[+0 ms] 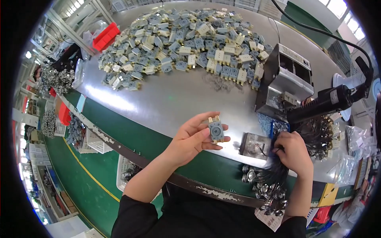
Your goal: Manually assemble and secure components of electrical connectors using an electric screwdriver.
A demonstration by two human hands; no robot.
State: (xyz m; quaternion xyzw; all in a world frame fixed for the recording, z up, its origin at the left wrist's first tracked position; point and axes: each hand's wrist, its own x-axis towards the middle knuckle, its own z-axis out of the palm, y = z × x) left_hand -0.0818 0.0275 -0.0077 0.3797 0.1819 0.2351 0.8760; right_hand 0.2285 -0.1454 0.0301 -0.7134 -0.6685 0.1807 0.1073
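Observation:
My left hand (189, 137) is closed on a small grey switch-like block (216, 130) with brass-coloured terminals and a round recess in its face. It is held above the front of the metal table. My right hand (293, 150) is curled at a thin black wire (262, 150), beside a metal block fixture (251, 145); its fingertips are partly hidden. Just past that hand lies a blue-edged tray (274, 127) of small parts. Below it, a bundle of black wires (274, 174) with round metal ends hangs over the table edge.
A large heap of grey and cream blocks (186, 39) covers the far table. To the right stand a metal box-shaped machine (286, 79) and a black powered screwdriver (321, 105) on an arm. More wired blocks (317, 139) lie at the right. A red bin (106, 36) sits far left.

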